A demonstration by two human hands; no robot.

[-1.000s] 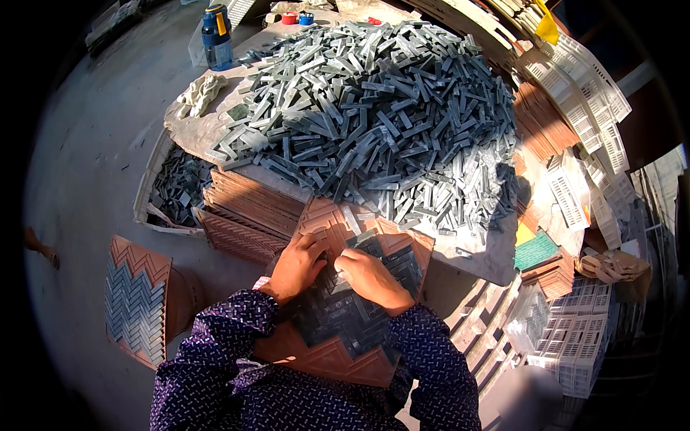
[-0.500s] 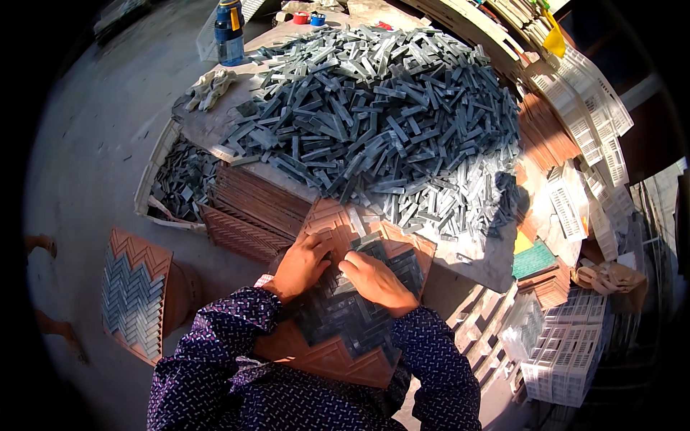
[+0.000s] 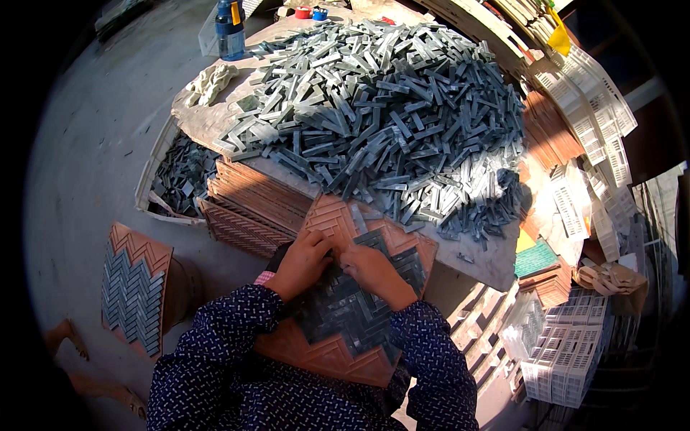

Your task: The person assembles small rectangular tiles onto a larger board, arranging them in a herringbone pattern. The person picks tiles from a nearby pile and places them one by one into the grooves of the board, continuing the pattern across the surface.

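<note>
A reddish-brown herringbone mould tray (image 3: 291, 343) lies tilted in front of me, leaning toward the table edge. Dark grey strip tiles (image 3: 352, 309) fill its middle in a zigzag, while slots along the far left side show bare. My left hand (image 3: 302, 267) rests over the tray's upper left part, fingers curled and closed. Close beside it, my right hand (image 3: 377, 276) is closed too, its thumb and fingertips pinched down at the edge of the laid tiles. What either hand's fingertips hold is hidden. Just beyond, a big heap of loose strip tiles (image 3: 402, 122) covers the table.
Stacked brown trays (image 3: 259, 205) and a white crate of dark tile pieces (image 3: 154, 176) stand left of the table (image 3: 474, 262). A part-filled tray (image 3: 133, 294) leans farther left, near another person's feet (image 3: 115, 391). White plastic crates (image 3: 564, 366) lie right; a blue bottle (image 3: 231, 36) stands at the back.
My hands stay at nearly the same spot, the right fingertips shifting slightly. Sunlight now reaches farther over the tile heap. The other person's feet at the left have moved nearer.
</note>
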